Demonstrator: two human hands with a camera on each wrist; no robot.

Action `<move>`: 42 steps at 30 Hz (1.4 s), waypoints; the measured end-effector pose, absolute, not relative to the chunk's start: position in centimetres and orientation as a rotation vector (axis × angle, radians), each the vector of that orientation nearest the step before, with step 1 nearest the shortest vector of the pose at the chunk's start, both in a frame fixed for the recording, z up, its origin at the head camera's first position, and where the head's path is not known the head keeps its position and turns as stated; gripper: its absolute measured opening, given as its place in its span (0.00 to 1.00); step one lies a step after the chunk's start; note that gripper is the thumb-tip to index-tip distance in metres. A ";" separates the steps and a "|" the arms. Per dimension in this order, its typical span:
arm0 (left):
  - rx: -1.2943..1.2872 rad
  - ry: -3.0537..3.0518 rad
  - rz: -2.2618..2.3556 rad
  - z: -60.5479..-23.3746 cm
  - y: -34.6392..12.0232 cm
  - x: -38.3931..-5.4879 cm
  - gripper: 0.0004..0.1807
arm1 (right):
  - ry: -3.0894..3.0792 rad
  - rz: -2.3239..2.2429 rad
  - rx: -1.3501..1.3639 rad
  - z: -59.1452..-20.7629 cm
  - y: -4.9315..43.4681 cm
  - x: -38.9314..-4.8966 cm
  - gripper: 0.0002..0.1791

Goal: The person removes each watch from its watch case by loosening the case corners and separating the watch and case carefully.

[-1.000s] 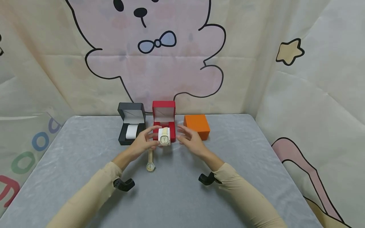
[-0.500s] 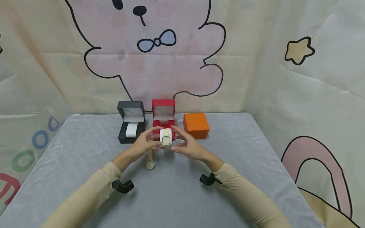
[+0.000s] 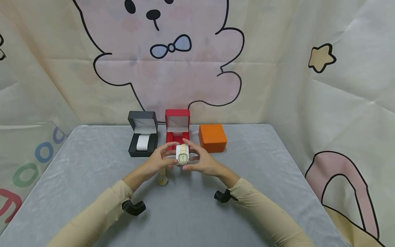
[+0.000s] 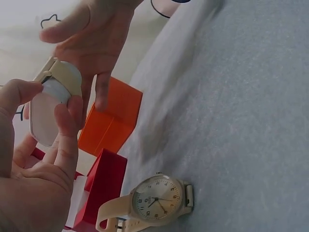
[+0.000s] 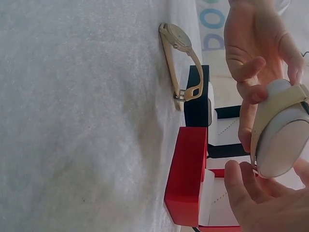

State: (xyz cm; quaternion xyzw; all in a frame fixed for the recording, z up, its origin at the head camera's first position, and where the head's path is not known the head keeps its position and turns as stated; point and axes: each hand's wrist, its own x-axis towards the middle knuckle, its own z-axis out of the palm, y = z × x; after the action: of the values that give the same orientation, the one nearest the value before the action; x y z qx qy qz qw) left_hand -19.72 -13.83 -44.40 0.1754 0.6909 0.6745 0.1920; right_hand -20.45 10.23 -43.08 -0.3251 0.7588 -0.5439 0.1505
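Near the middle of the table, my left hand (image 3: pixel 157 159) pinches a white watch cushion (image 4: pixel 46 116) between thumb and fingers. A cream-strapped wristwatch (image 3: pixel 183 157) with a squarish dial is wrapped round the cushion, dial towards the head camera. My right hand (image 3: pixel 205 163) is at the cushion's right side, thumb and fingers spread around it and fingertips close to the strap (image 5: pixel 275 108). On the table below the left hand lies another wristwatch (image 4: pixel 157 198), with a round dial and a beige strap, partly hidden by that hand in the head view.
At the back stand an open black watch box (image 3: pixel 134 145) with a white cushion (image 3: pixel 143 142) inside, an open red watch box (image 3: pixel 177 115), and a closed orange box (image 3: pixel 213 137). Grey cloth covers the table (image 3: pixel 185 212). Printed curtains (image 3: pixel 262 85) hang behind and at the sides.
My left hand has brought the watch on its cushion slightly right and towards the body. My right hand has moved in from the right, its fingers now beside the cushion.
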 end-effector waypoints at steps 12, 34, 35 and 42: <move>0.509 1.934 1.899 -44.5 -13.2 -19.4 0.35 | 2.203 -1.576 -0.935 -44.0 10.0 -20.4 0.53; 0.466 1.963 1.860 -43.9 -12.8 -19.1 0.36 | 2.281 -1.592 -0.859 -44.0 9.6 -20.1 0.48; 0.464 1.965 1.859 -43.9 -12.8 -19.1 0.36 | 2.285 -1.593 -0.857 -43.9 9.6 -20.1 0.48; 0.459 1.977 1.856 -43.7 -12.6 -19.2 0.37 | 2.323 -1.593 -0.827 -43.7 9.5 -20.0 0.46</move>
State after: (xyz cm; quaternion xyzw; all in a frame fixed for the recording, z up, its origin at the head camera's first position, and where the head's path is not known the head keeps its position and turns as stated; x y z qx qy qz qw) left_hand -19.16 -12.60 -43.69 0.1636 0.7051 0.6620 0.1943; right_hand -19.95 9.53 -43.67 -0.2802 0.7871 -0.5398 0.1025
